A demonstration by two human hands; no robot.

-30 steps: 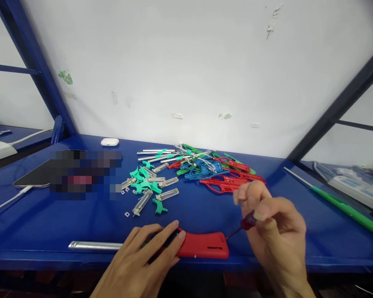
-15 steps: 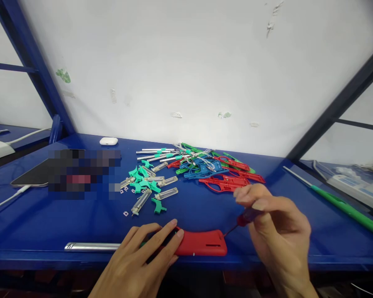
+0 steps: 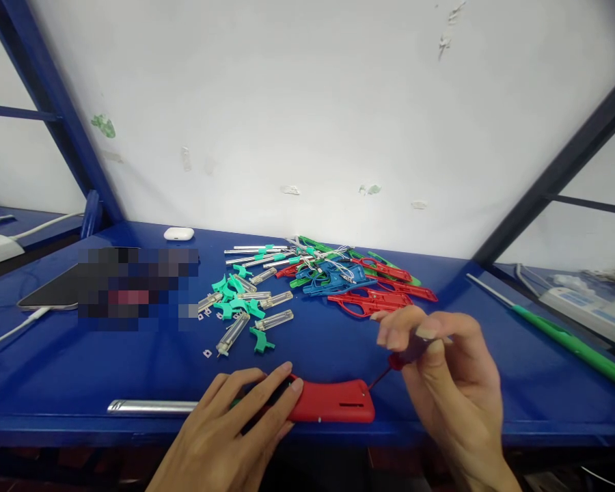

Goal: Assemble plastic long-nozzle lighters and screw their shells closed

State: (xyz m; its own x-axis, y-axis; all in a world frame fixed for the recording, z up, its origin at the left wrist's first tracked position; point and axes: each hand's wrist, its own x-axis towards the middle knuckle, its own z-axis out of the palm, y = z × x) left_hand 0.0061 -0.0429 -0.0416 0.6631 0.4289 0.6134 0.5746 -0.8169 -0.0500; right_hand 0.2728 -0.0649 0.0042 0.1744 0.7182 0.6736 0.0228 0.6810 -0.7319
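Observation:
A red plastic casing (image 3: 333, 403) with a long silver tube (image 3: 151, 407) sticking out to the left lies at the front edge of the blue bench. My left hand (image 3: 236, 427) lies on its left part with the fingers pressed down over it. My right hand (image 3: 448, 383) pinches a small screwdriver with a dark red handle (image 3: 407, 354). Its thin shaft slants down, and the tip meets the casing's upper right corner.
Behind lie a heap of red, blue and green casings (image 3: 359, 283) and several clear tubes with teal parts (image 3: 246, 307). A phone (image 3: 56, 294) and a white earbud case (image 3: 179, 234) sit at the left, a long green rod (image 3: 568, 342) at the right.
My right hand's fingers have shifted round the screwdriver handle, with the shaft still at the casing's corner. The view has dropped slightly. My left hand has stayed put.

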